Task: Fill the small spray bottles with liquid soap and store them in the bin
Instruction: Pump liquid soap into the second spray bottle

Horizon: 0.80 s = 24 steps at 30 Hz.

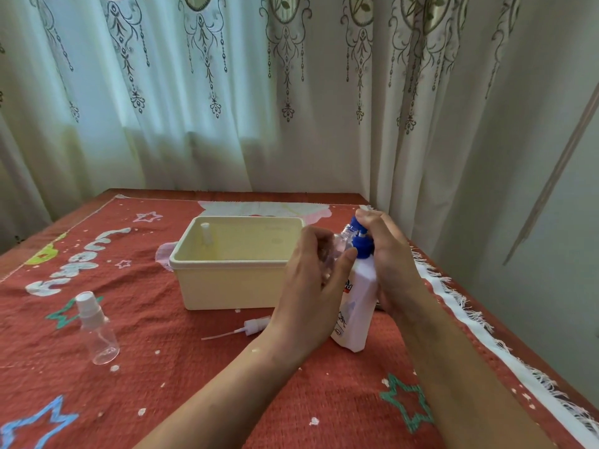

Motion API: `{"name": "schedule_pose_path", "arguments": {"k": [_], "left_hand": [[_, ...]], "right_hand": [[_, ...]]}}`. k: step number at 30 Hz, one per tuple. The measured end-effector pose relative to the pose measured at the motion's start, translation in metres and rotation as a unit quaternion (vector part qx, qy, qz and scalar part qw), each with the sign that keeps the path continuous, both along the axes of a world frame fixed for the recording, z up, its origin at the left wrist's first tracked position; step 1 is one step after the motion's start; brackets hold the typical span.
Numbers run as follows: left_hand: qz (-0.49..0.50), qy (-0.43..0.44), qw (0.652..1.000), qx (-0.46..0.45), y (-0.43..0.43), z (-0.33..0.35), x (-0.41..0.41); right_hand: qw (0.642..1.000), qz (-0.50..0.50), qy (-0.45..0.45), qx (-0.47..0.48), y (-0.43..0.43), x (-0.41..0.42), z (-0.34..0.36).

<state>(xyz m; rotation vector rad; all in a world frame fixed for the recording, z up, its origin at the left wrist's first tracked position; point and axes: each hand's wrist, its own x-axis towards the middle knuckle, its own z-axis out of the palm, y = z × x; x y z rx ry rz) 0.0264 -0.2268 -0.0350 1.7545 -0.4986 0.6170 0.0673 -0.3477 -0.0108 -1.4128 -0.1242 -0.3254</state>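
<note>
My left hand grips a small clear spray bottle without its cap, tilted with its open neck toward the blue pump. My right hand is curled over the blue pump head of a white liquid soap bottle that stands on the cloth, leaning slightly. The removed white spray cap with its thin tube lies on the cloth in front of the cream bin. Another small bottle stands inside the bin at its far left. A capped clear spray bottle stands at the left.
A red patterned cloth with stars covers the table, and its white fringe runs along the right edge. Curtains hang close behind the table.
</note>
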Motion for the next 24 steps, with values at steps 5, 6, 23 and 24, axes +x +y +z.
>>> {"name": "schedule_pose_path", "arguments": {"k": [5,6,23,24], "left_hand": [[-0.002,-0.004,1.000,-0.016,0.0014,0.0062,-0.0001],[-0.004,-0.005,1.000,-0.019,0.0015,0.0072,-0.0003],[0.000,-0.007,1.000,-0.004,0.0027,0.0065,-0.0009],[0.003,-0.008,1.000,0.001,0.0025,0.0051,-0.0004]], "right_hand": [[1.000,0.012,-0.006,-0.003,0.0008,-0.0063,0.0027],[1.000,0.015,-0.001,-0.008,0.0000,-0.0069,0.0027],[1.000,0.000,0.017,-0.002,0.0013,-0.0062,0.0027],[1.000,-0.002,0.014,-0.001,0.0008,-0.0048,0.0023]]}}
